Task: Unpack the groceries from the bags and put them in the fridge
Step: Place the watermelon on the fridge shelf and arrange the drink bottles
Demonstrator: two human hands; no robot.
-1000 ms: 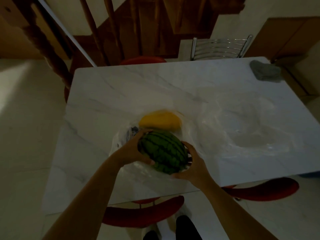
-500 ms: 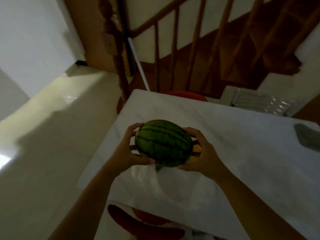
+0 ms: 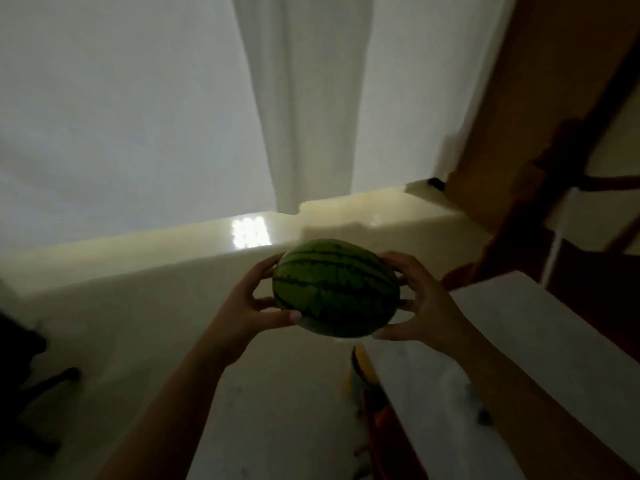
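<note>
While held up in mid-air between both hands, watermelon [image 3: 335, 287] in the head view: small, oval, dark green stripes on lighter green, long axis roughly level, paler underside turned down. Left hand [image 3: 250, 309] cupped against the left end, thumb pressed under the lower front edge, fingers spread round the far side. Right hand [image 3: 420, 308] mirrored on the right end, thumb along the lower edge, fingers curled behind. Grip of each hand closed on the fruit, palms touching the rind, both bare forearms reaching in from the bottom of the frame.

Fruit well clear of every surface, hanging above pale glossy floor [image 3: 145, 327], just left of the near corner of the white marbled counter [image 3: 540, 341]. Counter running off toward the lower right, crumpled clear plastic bag [image 3: 460, 393] lying on it beneath the right forearm, outline blurred. Something yellow and dark [image 3: 358, 368] just beside the counter's left edge, below the fruit; too blurred to tell what.

Behind: plain white wall [image 3: 121, 116] with a squared column [image 3: 308, 98] standing out from it, bright patch of reflected light [image 3: 250, 232] on the floor at its foot. Brown wooden stair woodwork [image 3: 540, 133] at the right, in shadow. Dark shape [image 3: 24, 375] at the far left edge, unidentifiable. Whole scene dim.
</note>
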